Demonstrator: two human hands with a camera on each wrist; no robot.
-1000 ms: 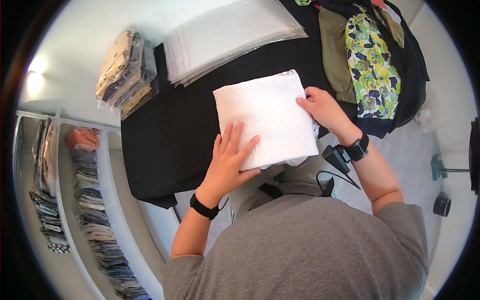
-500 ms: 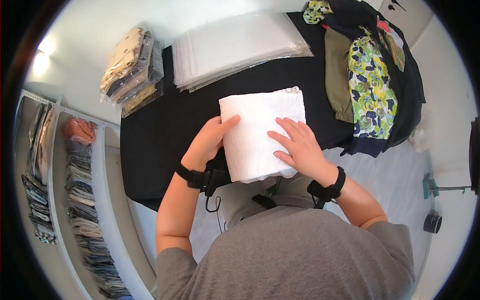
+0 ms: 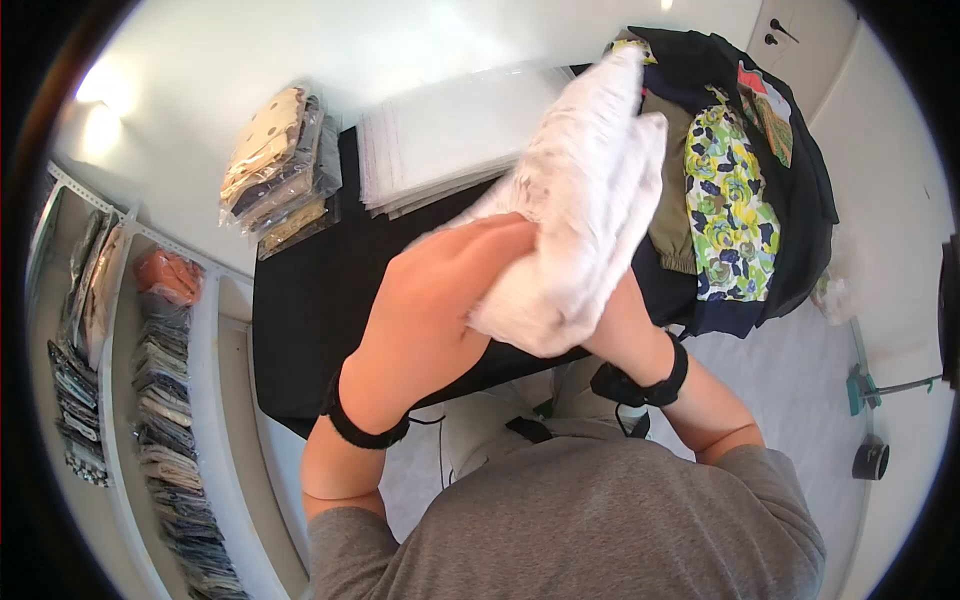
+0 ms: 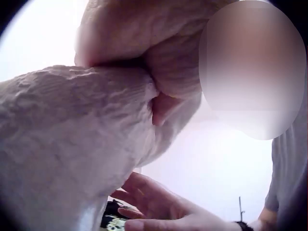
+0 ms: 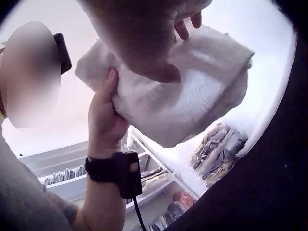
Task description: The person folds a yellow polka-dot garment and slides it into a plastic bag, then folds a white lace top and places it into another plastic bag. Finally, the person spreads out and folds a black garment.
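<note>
A folded white cloth with a crinkled surface is held up in front of the body, tilted on edge, its folded layers showing at the right side. My left hand grips its near left part; in the right wrist view the left thumb lies on the cloth's face. Partly hidden behind the cloth is my right hand. In the left wrist view that right hand has its fingers extended close to the cloth's lower edge. The right wrist view shows its thumb and fingers spread over the cloth.
Clear plastic bags lie stacked at the back of the black-covered table. Bagged garments are piled at the back left. Loose clothes, one floral, lie on the right. A shelf with packed garments stands left.
The white cloth was lying flat under both hands; it has been lifted and tipped up on edge. The right hand has gone from its top face to behind it.
</note>
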